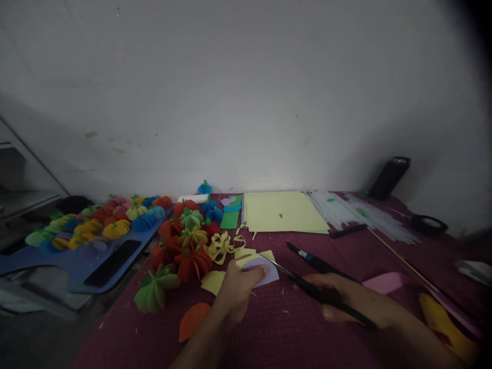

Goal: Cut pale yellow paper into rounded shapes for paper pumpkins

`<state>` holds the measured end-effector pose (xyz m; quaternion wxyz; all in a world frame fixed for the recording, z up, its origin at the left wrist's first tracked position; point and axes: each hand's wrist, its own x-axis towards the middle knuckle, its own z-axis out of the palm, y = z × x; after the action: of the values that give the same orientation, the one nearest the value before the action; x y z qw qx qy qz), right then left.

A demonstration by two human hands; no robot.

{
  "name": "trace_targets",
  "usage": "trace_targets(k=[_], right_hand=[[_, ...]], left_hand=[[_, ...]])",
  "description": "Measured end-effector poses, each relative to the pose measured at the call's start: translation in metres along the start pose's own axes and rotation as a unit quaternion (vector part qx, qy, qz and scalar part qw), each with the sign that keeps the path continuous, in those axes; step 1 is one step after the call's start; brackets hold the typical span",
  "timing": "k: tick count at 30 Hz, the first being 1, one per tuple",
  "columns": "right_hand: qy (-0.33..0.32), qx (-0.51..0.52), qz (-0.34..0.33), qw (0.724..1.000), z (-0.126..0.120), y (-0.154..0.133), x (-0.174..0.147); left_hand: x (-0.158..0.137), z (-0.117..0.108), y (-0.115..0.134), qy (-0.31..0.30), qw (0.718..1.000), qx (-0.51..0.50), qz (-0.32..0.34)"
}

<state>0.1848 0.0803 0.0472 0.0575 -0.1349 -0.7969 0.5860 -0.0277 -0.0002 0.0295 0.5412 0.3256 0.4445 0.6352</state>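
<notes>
My left hand (241,284) pinches a lilac paper piece (257,263) with a rounded edge, laid against pale yellow paper (269,254). My right hand (340,294) is wrapped round black-handled scissors (307,287). Their thin metal blade reaches left to the yellow paper at the lilac curve; whether the blades are apart is too dim to tell. Just beyond my right hand lies a black cutter knife (319,262) with a blue part. Curly yellow paper offcuts (223,247) and a yellow scrap (212,282) lie beside my left hand. An orange paper piece (194,320) is near my left forearm.
Folded paper pumpkins (194,262) crowd the table's left side, with several more on a blue stand (126,264) beside a phone-like black slab (113,263). Yellow sheets (286,211), white strips (330,207), black tape (428,224) and a leaning black object (389,178) sit toward the wall.
</notes>
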Motion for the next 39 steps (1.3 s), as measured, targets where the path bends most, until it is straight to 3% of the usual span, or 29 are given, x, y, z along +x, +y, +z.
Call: trace_targets(k=[26,39], right_hand=[[-0.011,-0.003,0.027,1.000,-0.004,-0.004,0.000],[-0.008,-0.064,0.053,0.997,-0.012,-0.014,-0.008]], left_hand=[[-0.003,0.006,0.002,0.009,1.000,-0.007,-0.029],[-0.003,0.000,0.005,-0.024,0.993,0.107,-0.049]])
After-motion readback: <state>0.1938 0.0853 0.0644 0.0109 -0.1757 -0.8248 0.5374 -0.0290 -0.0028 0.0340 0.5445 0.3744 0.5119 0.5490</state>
